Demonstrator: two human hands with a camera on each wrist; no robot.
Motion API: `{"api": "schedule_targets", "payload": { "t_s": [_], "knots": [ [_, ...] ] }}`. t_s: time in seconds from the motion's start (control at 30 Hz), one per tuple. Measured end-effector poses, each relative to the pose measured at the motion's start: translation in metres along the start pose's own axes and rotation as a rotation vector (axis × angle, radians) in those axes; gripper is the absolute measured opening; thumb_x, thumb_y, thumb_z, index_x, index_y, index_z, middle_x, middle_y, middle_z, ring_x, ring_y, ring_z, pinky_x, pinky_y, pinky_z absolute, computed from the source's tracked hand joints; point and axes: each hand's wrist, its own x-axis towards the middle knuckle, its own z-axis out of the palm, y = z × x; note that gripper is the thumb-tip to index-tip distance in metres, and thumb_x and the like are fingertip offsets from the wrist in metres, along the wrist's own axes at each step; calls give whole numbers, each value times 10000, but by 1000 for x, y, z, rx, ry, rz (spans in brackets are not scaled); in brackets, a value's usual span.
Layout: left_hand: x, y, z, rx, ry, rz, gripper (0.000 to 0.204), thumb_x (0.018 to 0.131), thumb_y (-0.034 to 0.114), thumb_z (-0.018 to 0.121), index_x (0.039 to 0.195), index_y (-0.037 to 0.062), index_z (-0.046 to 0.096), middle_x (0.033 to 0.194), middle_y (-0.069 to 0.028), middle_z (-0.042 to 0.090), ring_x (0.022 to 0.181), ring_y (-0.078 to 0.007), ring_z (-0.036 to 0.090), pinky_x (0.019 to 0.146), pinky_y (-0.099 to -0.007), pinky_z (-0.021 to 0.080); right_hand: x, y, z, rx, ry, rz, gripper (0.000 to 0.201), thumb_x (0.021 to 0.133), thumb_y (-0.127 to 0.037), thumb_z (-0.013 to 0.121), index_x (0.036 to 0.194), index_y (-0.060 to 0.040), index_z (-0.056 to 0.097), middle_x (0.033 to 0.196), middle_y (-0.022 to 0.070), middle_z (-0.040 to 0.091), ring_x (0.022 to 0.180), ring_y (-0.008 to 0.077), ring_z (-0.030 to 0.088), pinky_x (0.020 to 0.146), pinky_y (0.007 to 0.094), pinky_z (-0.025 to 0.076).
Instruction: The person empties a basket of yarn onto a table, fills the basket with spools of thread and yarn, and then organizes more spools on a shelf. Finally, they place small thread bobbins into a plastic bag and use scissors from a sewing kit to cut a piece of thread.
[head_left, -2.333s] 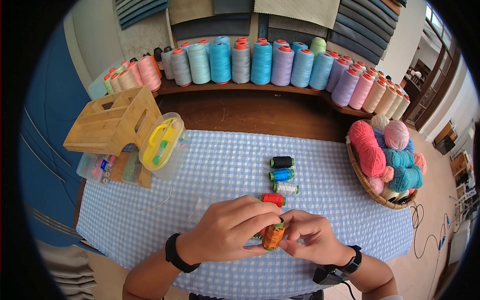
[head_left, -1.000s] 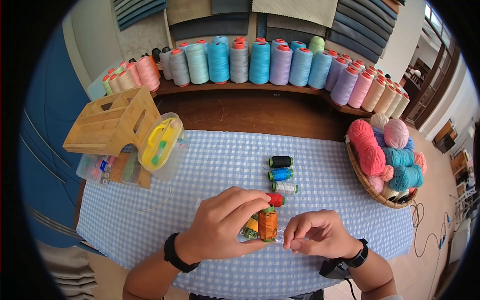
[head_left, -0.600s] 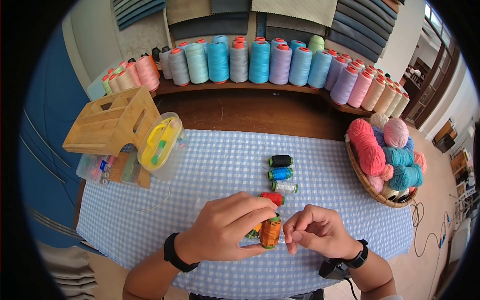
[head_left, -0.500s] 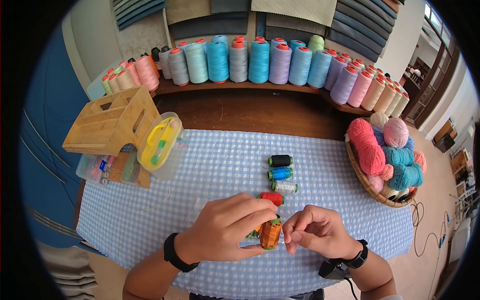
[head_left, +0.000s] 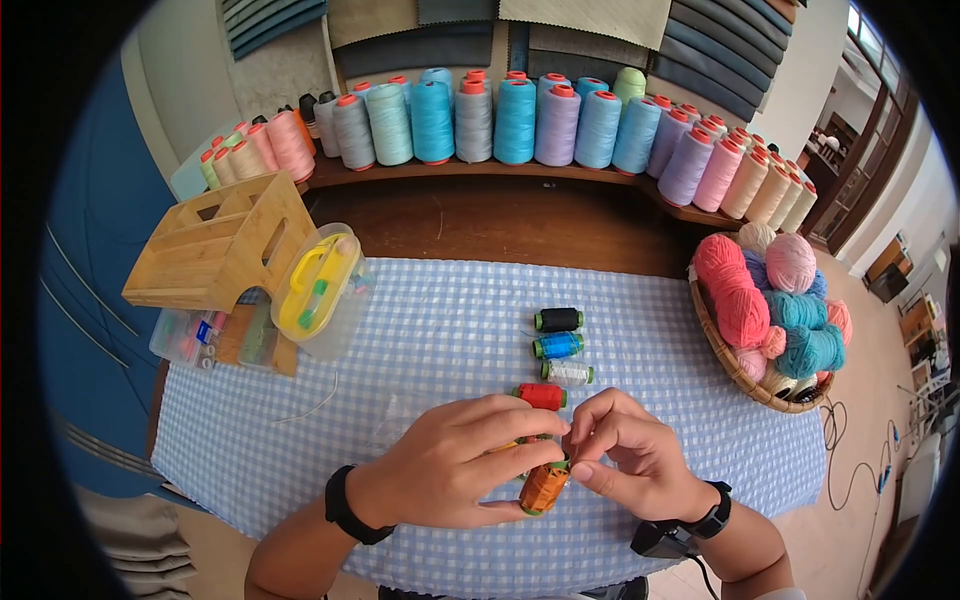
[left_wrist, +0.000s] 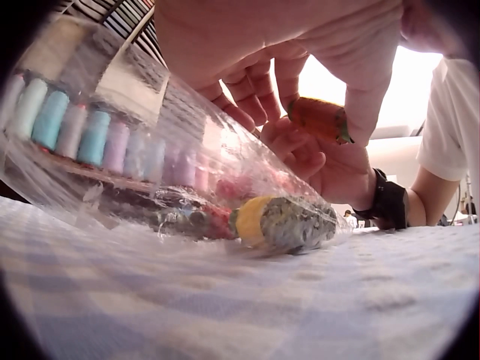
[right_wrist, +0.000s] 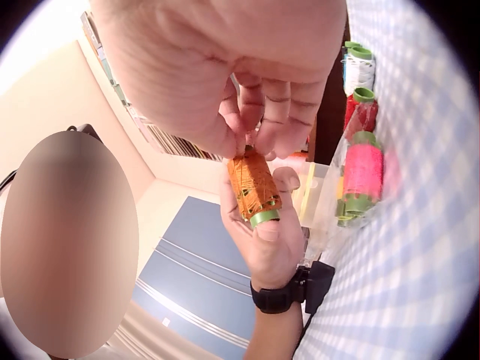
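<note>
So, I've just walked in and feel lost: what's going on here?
A person's left hand holds a small, green-ended spool of orange thread between fingers and thumb. The right hand has curled fingers at its upper end; whether they pinch anything there is unclear. Beyond, a black thread spool, a blue spool, a white spool and a red spool lie roughly in a row on the blue-and-white checked cloth.

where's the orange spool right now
In the head view, the orange spool is low, right of center, held tilted in the left hand, nearer the person than the red spool, with the right hand at its upper right.
</note>
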Motion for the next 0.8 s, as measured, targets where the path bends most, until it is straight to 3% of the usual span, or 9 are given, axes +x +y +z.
{"api": "schedule_targets", "payload": {
  "t_s": [0.5,0.8],
  "knots": [
    [-1,-1,-1,-7,-12,10,573,623,226,907,1143,105,700,1313,-97,602,1157,-271,625,936,-410,551,-1,3,1,106,-8,62,53,960,-12,665,985,-9,618,1135,112,597,1053,176,618,900,306,569],
    [-1,-3,-1,-22,-15,17,480,689,277,905,1125,195,720,1330,-94,580,1191,-273,599,949,-415,524,-1,0,4,150,11,83,67,921,7,702,964,-9,652,1128,136,664,1069,195,656,911,322,584]
  ]
}}
